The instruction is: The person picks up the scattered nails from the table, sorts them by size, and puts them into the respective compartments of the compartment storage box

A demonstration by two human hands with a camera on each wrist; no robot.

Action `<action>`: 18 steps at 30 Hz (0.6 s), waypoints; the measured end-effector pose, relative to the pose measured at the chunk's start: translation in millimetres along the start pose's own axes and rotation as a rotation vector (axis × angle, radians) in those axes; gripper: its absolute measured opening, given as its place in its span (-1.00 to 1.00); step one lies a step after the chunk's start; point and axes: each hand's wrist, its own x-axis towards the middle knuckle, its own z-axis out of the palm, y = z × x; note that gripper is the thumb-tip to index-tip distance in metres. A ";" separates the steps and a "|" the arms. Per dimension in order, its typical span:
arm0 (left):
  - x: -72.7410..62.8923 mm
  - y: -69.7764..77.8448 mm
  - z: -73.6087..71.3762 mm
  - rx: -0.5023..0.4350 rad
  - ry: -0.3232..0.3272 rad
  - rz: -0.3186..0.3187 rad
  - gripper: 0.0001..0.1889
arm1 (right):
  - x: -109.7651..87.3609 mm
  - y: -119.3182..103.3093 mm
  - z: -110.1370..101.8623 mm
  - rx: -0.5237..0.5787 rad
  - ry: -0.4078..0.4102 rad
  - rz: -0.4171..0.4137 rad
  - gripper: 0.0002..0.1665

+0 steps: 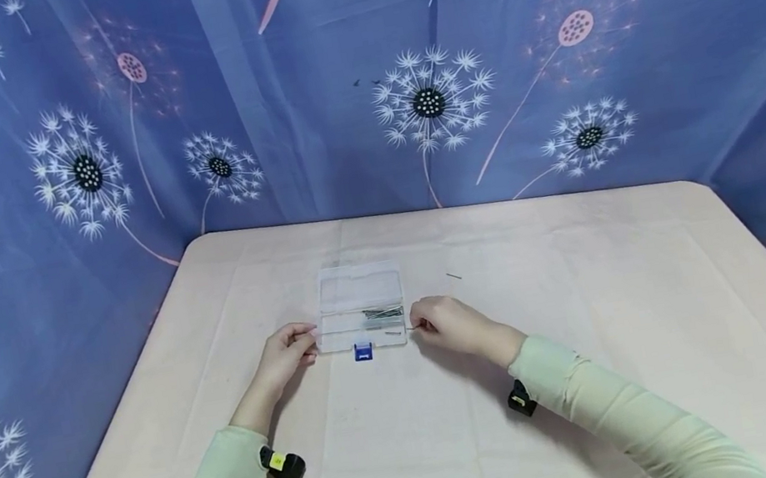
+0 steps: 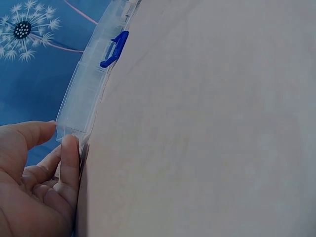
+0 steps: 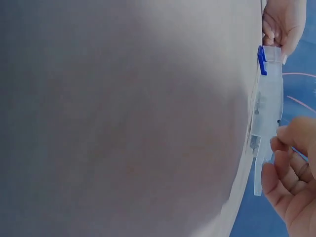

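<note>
A clear plastic compartment box [image 1: 362,339] stands on the table with its lid [image 1: 359,287] folded back and a blue latch [image 1: 363,352] at the front. Several thin metal nails [image 1: 384,313] lie in its rear compartment, and a small nail [image 1: 394,333] is in the front one. My left hand [image 1: 285,352] holds the box's left end; the thumb and a finger [image 2: 70,153] sit at its corner in the left wrist view. At the right end, my right hand [image 1: 448,321] pinches a thin nail, mostly hidden by the fingers; a dark tip [image 3: 279,121] shows over the box.
One loose nail [image 1: 453,276] lies on the pale tablecloth [image 1: 586,272], behind and right of the box. A blue curtain with dandelion prints [image 1: 331,112] hangs along the table's back and sides. Black wrist cameras [image 1: 284,466] sit at both sleeves.
</note>
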 end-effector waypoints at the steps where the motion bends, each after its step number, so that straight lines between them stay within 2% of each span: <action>1: 1.1 -1.7 0.6 0.004 0.001 0.002 -0.64 | -0.2 -0.5 0.1 0.009 0.008 0.001 -0.89; 7: 1.1 -3.9 2.4 0.020 0.011 0.008 -0.65 | 0.1 -1.1 1.4 0.052 0.050 0.016 -0.83; 13: 1.0 -3.5 3.5 0.004 -0.013 0.020 -0.65 | 3.3 -1.6 -5.9 0.062 0.050 -0.007 -0.83; 18: 1.7 -2.4 2.3 0.021 0.001 0.022 -0.66 | 11.5 -6.0 -10.5 0.089 0.042 -0.017 -0.85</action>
